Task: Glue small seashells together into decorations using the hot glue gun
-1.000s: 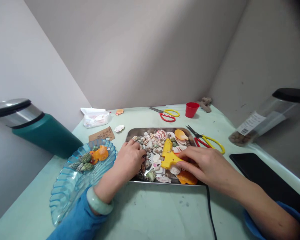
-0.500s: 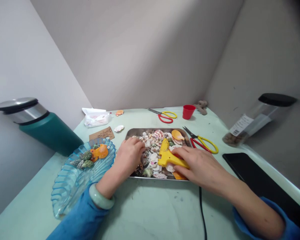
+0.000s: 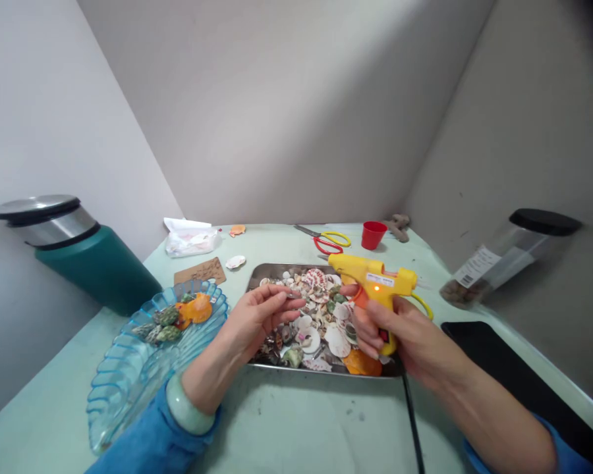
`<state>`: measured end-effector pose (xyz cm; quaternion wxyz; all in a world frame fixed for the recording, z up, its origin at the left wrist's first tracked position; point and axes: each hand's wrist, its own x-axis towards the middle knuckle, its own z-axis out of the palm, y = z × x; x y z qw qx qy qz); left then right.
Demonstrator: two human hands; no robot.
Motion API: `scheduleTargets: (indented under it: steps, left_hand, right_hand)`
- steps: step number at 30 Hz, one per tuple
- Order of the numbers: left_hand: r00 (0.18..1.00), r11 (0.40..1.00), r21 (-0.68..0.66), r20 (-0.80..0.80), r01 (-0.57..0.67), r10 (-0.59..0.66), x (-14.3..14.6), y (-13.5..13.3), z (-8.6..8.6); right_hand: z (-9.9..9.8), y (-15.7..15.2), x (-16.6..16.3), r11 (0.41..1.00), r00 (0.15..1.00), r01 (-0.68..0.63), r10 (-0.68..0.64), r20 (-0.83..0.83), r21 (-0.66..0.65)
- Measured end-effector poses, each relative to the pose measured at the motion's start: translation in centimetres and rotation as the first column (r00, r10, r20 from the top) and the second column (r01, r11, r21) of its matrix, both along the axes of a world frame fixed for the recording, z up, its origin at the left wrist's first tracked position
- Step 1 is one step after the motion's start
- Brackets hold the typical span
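Observation:
My right hand [image 3: 390, 322] is wrapped round the grip of a yellow glue gun [image 3: 363, 268], with an orange light lit on its side and its nozzle pointing left. Over the left part of a metal tray [image 3: 326, 373], my left hand [image 3: 259, 316] pinches a small greyish shell [image 3: 293, 295] between thumb and fingers; its exact shape is hard to make out. Many seashells fill the tray, among them a white scallop shell [image 3: 337, 339] and an orange shell [image 3: 362, 363]. The glue gun is above the tray's right side, apart from the pinched shell.
A blue shell-shaped glass dish [image 3: 123, 375] holds orange and green shells at left, beside a teal bottle [image 3: 96, 263]. Behind the tray are scissors [image 3: 332, 242], a red cup [image 3: 373, 235] and a plastic bag [image 3: 192, 241]. A black cord [image 3: 414, 421] runs toward me; a jar [image 3: 494, 260] stands right.
My right hand has lifted the glue gun from over the shells and turned it upright, nozzle leftward. My left hand has risen from the tray with a small shell pinched in it.

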<state>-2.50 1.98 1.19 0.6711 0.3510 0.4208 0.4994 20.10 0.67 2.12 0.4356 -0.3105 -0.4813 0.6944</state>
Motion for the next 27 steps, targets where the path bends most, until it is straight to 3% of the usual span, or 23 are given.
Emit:
scheduleTargets:
  steps: [9, 18, 22, 27]
  left_hand:
    - [0.990, 0.995, -0.072, 0.129, 0.074, -0.064, 0.8, -0.8, -0.5]
    - [0.994, 0.990, -0.093, 0.033, 0.103, -0.100, 1.3, -1.0, -0.4]
    - [0.992, 0.991, -0.064, -0.038, 0.119, -0.121, 1.4, -1.2, -0.6]
    - [0.985, 0.990, -0.054, -0.104, 0.132, -0.137, 1.4, -1.3, -0.9]
  right_hand:
    - [-0.8, 1.5, -3.8, 0.969, 0.921, 0.193, -0.234, 0.313, 0.155]
    - [-2.4, 1.1, -4.2, 0.944, 0.873, 0.277, -0.326, 0.364, 0.181]
    - [-2.3, 1.1, -3.9, 0.937, 0.867, 0.290, -0.344, 0.359, 0.196]
    - [-1.8, 1.0, -3.9, 0.950, 0.886, 0.286, -0.312, 0.343, 0.124]
